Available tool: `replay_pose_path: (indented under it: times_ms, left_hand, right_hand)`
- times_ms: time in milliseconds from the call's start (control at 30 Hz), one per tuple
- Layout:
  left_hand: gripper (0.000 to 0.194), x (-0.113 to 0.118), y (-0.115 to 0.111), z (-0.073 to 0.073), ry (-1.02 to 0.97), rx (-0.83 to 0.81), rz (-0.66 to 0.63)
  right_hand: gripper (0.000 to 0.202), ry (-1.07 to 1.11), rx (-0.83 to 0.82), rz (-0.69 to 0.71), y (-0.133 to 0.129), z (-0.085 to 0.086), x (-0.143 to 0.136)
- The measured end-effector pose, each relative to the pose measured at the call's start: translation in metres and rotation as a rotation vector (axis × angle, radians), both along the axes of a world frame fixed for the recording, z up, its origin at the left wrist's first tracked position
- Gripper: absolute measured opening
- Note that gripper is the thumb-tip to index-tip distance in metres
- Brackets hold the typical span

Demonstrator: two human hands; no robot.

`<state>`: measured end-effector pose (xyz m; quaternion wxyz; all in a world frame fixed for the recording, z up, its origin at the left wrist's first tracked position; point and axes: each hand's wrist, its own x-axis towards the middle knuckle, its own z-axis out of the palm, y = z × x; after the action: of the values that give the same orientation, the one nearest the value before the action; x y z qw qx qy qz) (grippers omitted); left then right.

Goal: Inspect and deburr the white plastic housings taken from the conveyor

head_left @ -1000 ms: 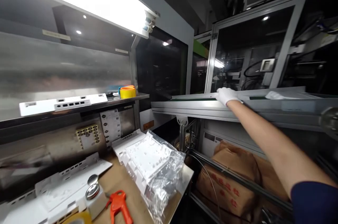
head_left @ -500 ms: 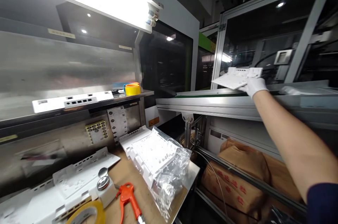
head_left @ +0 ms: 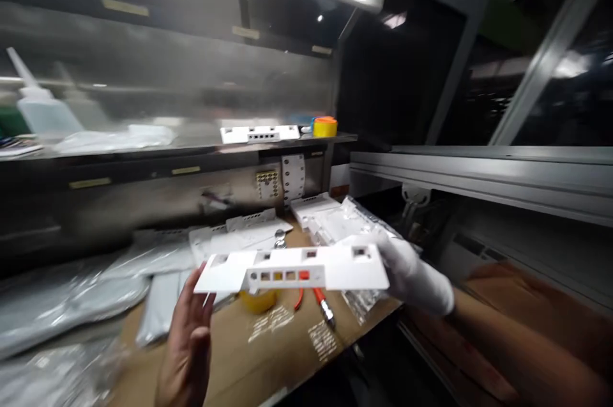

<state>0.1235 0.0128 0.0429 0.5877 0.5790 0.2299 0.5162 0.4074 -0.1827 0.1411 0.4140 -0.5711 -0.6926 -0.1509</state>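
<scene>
A white plastic housing [head_left: 287, 266] with a row of port cutouts is held level in front of me, its slotted edge facing me. My right hand [head_left: 400, 269], in a white glove, is closed on its right end. My bare left hand [head_left: 189, 330] is by the left end, thumb and fingers apart; whether the fingertips touch the housing I cannot tell. Beneath it lie an orange-red air blow gun [head_left: 324, 306] and a yellow tape roll [head_left: 258, 300], both partly covered.
More white housings [head_left: 239, 234] and bagged ones [head_left: 158, 253] lie on the cardboard-covered bench [head_left: 268, 356]. Another housing [head_left: 258, 133], a yellow tape roll [head_left: 325, 126] and a squeeze bottle [head_left: 45, 110] stand on the shelf. A metal conveyor [head_left: 479, 174] runs at the right.
My right hand has brought the white housing from above the conveyor to over the bench. My view has turned left, and my left hand has come into sight.
</scene>
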Motion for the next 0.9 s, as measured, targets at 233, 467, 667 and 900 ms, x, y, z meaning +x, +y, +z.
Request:
replay_pose_path:
  times_ms: [233,467,667,900]
  left_hand:
    - [0.075,-0.051,-0.001,-0.028,-0.08,0.016,0.221]
    - [0.079,-0.098,-0.008,-0.045,0.055,0.152,0.406]
    - [0.079,-0.105,-0.015,-0.044,0.159,0.212,0.402]
    - [0.076,-0.095,-0.018,-0.047,0.16,0.205,0.343]
  right_hand:
    - [0.051,0.304,0.041,0.176,0.068,-0.105,-0.073]
    - [0.039,0.729,0.011,0.143,0.09,-0.169,-0.127]
    - [0.033,0.969,0.031,0.128,0.091,-0.196,-0.142]
    - [0.029,1.141,0.07,0.081,0.089,-0.206,-0.134]
